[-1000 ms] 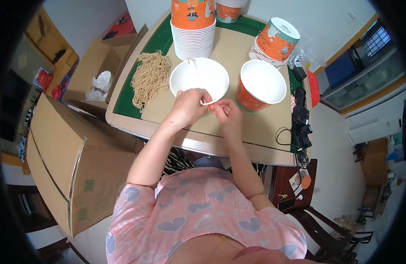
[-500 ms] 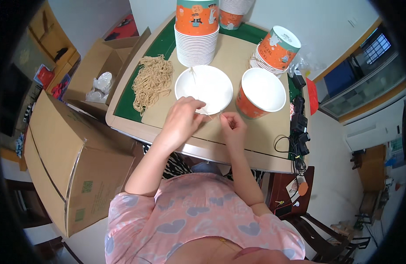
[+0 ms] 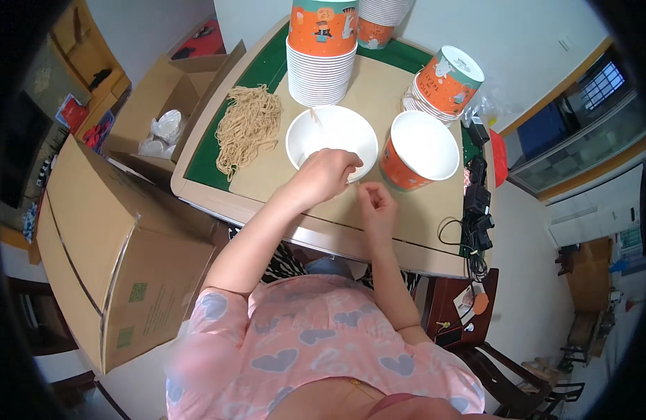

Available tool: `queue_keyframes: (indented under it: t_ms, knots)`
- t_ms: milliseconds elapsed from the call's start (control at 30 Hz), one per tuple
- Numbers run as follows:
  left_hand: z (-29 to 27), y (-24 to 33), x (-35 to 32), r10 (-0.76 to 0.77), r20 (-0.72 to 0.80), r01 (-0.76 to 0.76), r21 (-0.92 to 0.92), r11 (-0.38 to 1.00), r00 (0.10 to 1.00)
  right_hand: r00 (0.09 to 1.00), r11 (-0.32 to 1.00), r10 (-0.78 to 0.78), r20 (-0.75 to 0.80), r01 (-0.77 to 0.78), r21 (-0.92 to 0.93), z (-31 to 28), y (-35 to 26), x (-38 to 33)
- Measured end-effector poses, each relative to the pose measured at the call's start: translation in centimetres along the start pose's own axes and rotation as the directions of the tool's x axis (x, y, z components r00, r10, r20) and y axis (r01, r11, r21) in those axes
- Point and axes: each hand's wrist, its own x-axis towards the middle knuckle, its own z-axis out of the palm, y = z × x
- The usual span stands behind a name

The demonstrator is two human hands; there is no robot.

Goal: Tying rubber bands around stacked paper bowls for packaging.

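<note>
1. I see a tan-topped table with green border (image 3: 267, 70).
2. My left hand (image 3: 323, 178), curled, rests on the round white bowl (image 3: 331, 136)'s near rim.
3. My right hand (image 3: 376, 206) pinches together just beside it; contents unclear.

The left hand (image 3: 323, 176) has been shifted onto the near rim of the white bowl (image 3: 331, 140), and the right hand (image 3: 377, 203) drawn apart from it.

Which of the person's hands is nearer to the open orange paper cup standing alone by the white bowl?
The right hand. It sits on the table just in front of the orange paper cup, not touching it. The left hand rests at the white bowl rim, farther away.
</note>
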Motion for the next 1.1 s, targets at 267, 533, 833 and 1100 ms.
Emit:
queue_keyframes:
  t_ms: [267,533,833,1100]
  knots:
    - [0.3,-1.8,0.9,-0.060,0.195,0.048,0.066,0.997,0.979,0.992,0.989,0.090,0.086,-0.099,0.107,-0.1,0.2,0.5]
    - [0.2,-1.7,1.0,-0.083,0.221,0.073,0.052,0.996,0.972,0.991,0.989,0.076,0.106,-0.089,0.121,0.0,0.6,0.9]
    - [-2.2,2.3,-2.0,0.361,0.143,-0.374,0.075,0.924,0.922,0.968,0.976,0.068,0.240,-0.115,0.186,-1.4,-3.5,-1.0]
    - [-2.4,2.6,-3.6,0.427,0.254,-0.489,0.288,0.823,0.868,0.911,0.994,0.084,0.405,-0.103,0.024,-2.7,-3.6,-1.6]
